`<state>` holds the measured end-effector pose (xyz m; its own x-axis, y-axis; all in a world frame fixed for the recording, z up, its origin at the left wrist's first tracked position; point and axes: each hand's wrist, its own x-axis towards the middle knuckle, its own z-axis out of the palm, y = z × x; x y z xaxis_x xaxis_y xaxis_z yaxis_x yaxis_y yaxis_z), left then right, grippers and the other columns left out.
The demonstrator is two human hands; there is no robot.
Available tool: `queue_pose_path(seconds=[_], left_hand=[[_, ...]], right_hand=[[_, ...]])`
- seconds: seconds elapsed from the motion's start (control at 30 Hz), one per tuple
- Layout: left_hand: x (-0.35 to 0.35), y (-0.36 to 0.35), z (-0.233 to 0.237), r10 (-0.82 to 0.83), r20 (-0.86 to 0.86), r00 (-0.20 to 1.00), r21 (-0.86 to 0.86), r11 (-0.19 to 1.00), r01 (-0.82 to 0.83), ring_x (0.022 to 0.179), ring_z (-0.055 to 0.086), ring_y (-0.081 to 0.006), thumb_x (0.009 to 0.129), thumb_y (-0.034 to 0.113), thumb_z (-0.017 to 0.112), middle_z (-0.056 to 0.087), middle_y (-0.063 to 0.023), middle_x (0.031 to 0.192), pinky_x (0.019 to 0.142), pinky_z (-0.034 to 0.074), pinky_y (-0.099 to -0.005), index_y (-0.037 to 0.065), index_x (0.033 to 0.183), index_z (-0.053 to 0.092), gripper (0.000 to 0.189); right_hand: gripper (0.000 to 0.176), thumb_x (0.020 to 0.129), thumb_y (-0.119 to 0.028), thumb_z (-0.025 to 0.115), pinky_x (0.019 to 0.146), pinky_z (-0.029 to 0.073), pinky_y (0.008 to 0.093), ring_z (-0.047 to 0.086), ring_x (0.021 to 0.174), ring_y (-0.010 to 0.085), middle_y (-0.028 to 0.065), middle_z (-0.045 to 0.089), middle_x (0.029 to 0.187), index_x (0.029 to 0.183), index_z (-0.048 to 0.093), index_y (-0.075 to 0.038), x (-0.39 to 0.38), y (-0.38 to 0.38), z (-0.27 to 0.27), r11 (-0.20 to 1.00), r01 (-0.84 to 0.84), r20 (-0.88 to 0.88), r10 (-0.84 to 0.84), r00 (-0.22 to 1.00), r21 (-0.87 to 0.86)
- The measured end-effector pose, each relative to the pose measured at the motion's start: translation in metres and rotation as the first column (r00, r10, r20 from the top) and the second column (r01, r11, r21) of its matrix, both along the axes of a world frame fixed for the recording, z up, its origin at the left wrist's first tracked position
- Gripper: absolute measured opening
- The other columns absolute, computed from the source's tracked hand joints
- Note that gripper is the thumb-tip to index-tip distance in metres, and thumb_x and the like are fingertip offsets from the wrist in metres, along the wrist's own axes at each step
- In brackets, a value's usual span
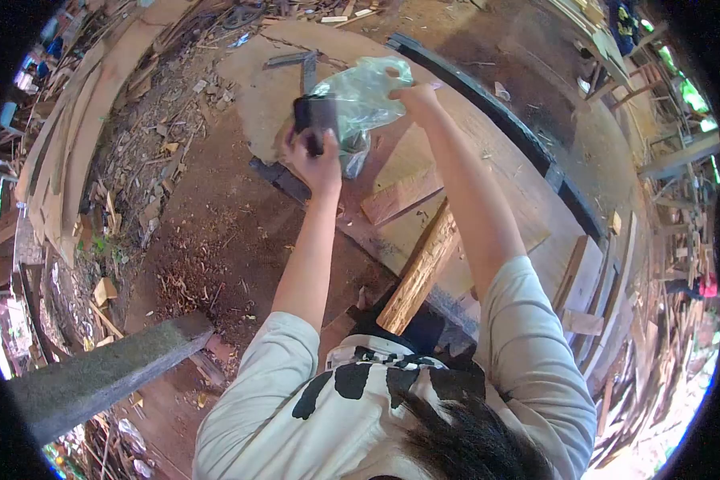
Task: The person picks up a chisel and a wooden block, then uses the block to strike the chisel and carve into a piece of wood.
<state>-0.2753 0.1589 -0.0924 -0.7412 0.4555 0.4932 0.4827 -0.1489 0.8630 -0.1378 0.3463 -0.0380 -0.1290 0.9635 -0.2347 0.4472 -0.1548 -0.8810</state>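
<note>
My left hand (pixel 316 160) is raised over the wooden bench and grips a dark, flat rectangular object (pixel 315 117). My right hand (pixel 414 98) pinches the upper edge of a clear greenish plastic bag (pixel 363 94). The bag hangs between the two hands, and the dark object sits at its left side, partly against it. I cannot tell what the dark object is, and the bag's contents are unclear. Below my arms a thick, round wooden piece (pixel 420 272) slants down toward my lap.
A short plank (pixel 400 194) lies on the wide boards of the bench (pixel 504 176), edged by a dark curved rail (pixel 488 104). Wood scraps and planks (pixel 80 152) pile up at left. A grey beam (pixel 104 372) crosses the lower left. More timber is stacked at right.
</note>
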Motion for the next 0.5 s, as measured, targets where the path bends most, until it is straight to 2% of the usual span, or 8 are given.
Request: queue_pose_path(seconds=[0.07, 0.17, 0.2, 0.23, 0.33, 0.37, 0.43, 0.5], left_hand=[[-0.005, 0.008, -0.016, 0.024, 0.072, 0.997, 0.023, 0.999, -0.026, 0.113, 0.049, -0.0284, 0.084, 0.028, 0.074, 0.041, -0.0163, 0.13, 0.094, 0.043, -0.0408, -0.003, 0.112, 0.056, 0.046], [-0.015, 0.013, -0.031, 0.004, 0.066, 0.998, -0.017, 1.0, -0.003, 0.108, 0.05, -0.0233, 0.085, 0.023, 0.075, 0.043, -0.0139, 0.126, 0.092, 0.045, -0.0379, -0.005, 0.12, 0.049, 0.052], [-0.012, 0.015, -0.031, 0.006, 0.097, 0.995, 0.0, 1.0, -0.006, 0.108, 0.051, -0.0232, 0.086, 0.022, 0.075, 0.043, -0.0134, 0.124, 0.092, 0.045, -0.038, -0.007, 0.118, 0.05, 0.05], [-0.008, 0.016, -0.026, 0.01, 0.125, 0.992, 0.018, 1.0, -0.012, 0.107, 0.051, -0.0231, 0.087, 0.021, 0.074, 0.043, -0.0128, 0.123, 0.091, 0.046, -0.0381, -0.008, 0.116, 0.051, 0.048], [0.002, 0.01, -0.004, -0.032, 0.245, 0.969, 0.02, 0.999, 0.028, 0.112, 0.046, -0.0276, 0.084, 0.023, 0.074, 0.04, -0.0175, 0.128, 0.091, 0.047, -0.0398, -0.008, 0.097, 0.059, 0.037], [0.004, 0.009, -0.006, -0.039, 0.242, 0.969, 0.007, 0.999, 0.039, 0.112, 0.046, -0.0276, 0.084, 0.023, 0.074, 0.04, -0.0175, 0.128, 0.091, 0.047, -0.0398, -0.008, 0.097, 0.059, 0.037], [-0.002, 0.011, -0.01, -0.01, 0.109, 0.994, 0.089, 0.996, 0.001, 0.114, 0.045, -0.0272, 0.084, 0.026, 0.075, 0.039, -0.0178, 0.128, 0.089, 0.048, -0.0401, -0.007, 0.097, 0.06, 0.039], [-0.007, 0.01, -0.011, 0.022, 0.076, 0.997, 0.034, 0.999, -0.025, 0.117, 0.045, -0.0275, 0.081, 0.031, 0.077, 0.039, -0.0181, 0.13, 0.088, 0.048, -0.0403, -0.006, 0.097, 0.06, 0.043]], right_hand=[[0.047, 0.069, -0.012, 0.081, 0.071, 0.053, 0.0321, 0.067, 0.087, 0.021, 0.0146, 0.069, 0.106, 0.111, 0.066, 0.003, 0.0, -0.01, 0.005, 0.996, 0.009, -0.02, -0.011, 1.0, -0.092], [0.089, 0.085, -0.047, 0.07, 0.113, 0.027, 0.0576, 0.049, 0.126, 0.0324, 0.0212, 0.047, 0.142, 0.146, 0.029, 0.004, -0.025, 0.045, -0.066, 0.975, -0.047, 0.097, 0.069, 0.993, -0.217], [0.077, 0.09, -0.055, 0.053, 0.116, 0.02, 0.0568, 0.04, 0.134, 0.0334, 0.0126, 0.04, 0.149, 0.148, 0.031, -0.01, -0.038, 0.049, -0.067, 0.944, -0.319, 0.595, 0.303, 0.744, -0.083], [0.069, 0.095, -0.063, 0.035, 0.118, 0.013, 0.056, 0.031, 0.141, 0.0345, 0.004, 0.033, 0.156, 0.151, 0.033, -0.024, -0.04, 0.052, -0.057, 0.797, -0.588, 0.918, 0.325, 0.227, -0.137], [0.044, 0.084, -0.039, 0.062, 0.088, 0.049, 0.0426, 0.064, 0.098, 0.0271, 0.0102, 0.068, 0.109, 0.112, 0.067, -0.005, -0.01, 0.01, -0.019, 0.86, -0.368, 0.362, 0.238, 0.901, 0.353], [0.037, 0.078, -0.027, 0.069, 0.081, 0.052, 0.0406, 0.065, 0.093, 0.0233, 0.0094, 0.07, 0.102, 0.105, 0.069, -0.003, -0.008, -0.003, 0.007, 0.921, -0.203, -0.056, 0.233, 0.971, 0.332], [0.036, 0.075, -0.02, 0.072, 0.071, 0.052, 0.0359, 0.064, 0.085, 0.019, 0.0109, 0.068, 0.092, 0.104, 0.067, 0.002, -0.018, 0.0, 0.04, 0.988, -0.136, -0.272, 0.151, 0.95, 0.074], [0.042, 0.079, -0.03, 0.073, 0.075, 0.053, 0.0391, 0.067, 0.085, 0.0262, 0.0163, 0.069, 0.093, 0.101, 0.066, 0.005, -0.023, -0.018, 0.081, 0.967, -0.2, -0.444, 0.249, 0.861, 0.155]])
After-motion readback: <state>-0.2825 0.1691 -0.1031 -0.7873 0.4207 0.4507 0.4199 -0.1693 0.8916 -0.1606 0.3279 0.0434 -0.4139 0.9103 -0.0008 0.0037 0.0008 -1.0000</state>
